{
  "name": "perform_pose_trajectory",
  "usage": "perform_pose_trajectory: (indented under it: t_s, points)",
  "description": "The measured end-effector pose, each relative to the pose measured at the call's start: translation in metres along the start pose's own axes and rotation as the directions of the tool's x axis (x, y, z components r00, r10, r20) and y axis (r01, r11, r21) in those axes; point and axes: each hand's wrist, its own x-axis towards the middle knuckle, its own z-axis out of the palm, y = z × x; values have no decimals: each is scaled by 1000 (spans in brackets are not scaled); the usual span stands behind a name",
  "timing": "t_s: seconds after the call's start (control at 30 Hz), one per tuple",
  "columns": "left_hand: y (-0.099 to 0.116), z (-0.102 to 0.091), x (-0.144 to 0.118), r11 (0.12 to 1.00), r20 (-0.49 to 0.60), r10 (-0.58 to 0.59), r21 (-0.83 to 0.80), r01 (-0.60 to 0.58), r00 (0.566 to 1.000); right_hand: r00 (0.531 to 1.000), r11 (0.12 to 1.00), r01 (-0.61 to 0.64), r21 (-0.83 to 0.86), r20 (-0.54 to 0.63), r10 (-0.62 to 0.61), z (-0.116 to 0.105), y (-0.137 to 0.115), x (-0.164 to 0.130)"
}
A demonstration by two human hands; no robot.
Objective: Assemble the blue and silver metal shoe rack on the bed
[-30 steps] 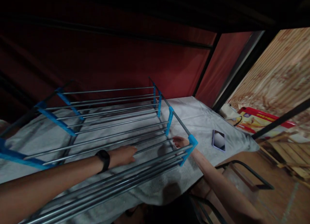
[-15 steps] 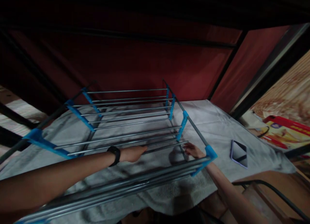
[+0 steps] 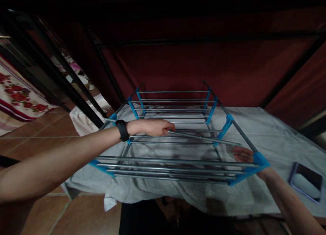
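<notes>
A rack of grey metal rods with blue plastic brackets (image 3: 225, 128) lies on the grey cloth. My left hand (image 3: 159, 127), with a black band on its wrist, is closed around a loose-looking metal rod (image 3: 201, 138), which slants across the frame towards the right. By the rod's right end is my right hand (image 3: 243, 155), fingers stretched out and apart from the rod as far as I can see. It reaches in behind the near right blue bracket (image 3: 260, 160), which partly hides it. Several parallel rods span the near brackets.
A phone (image 3: 306, 181) lies on the grey cloth (image 3: 275, 136) at the right. Behind the rack stands a dark red panel (image 3: 178, 65) with black bars. To the left are black posts, a tiled floor (image 3: 46, 133) and a flowered cloth (image 3: 19, 96).
The view has swung left, bringing the floor into sight. My left hand has lifted the rod, now slanted above the rack. My right hand's fingers have straightened beside its end.
</notes>
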Motion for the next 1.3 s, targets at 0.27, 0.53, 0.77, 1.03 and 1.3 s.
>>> perform_pose_trajectory:
  t_s: [0.27, 0.53, 0.77, 1.03, 1.3]
  points:
    - [-7, -36, -23, 976, -250, -6, 210, 60, 968, 997, 994, -37, 107, -60, 44, -4, -43, -6]
    - [-54, -41, -43, 981, -389, -151, 55, 186, 909, 984, 971, 96, 218, -168, -60, 16, -90, 4]
    - [-51, -19, 23, 989, -304, -141, -81, 122, 942, 977, 938, 192, 289, -144, -156, 51, -123, 22]
    - [-39, -10, 68, 990, -331, -92, -136, 49, 939, 956, 949, 293, 116, -7, -294, 67, -136, 24]
    - [-56, 2, 75, 992, -304, -82, -119, 47, 949, 950, 948, 312, 52, 1, -313, 69, -134, 29]
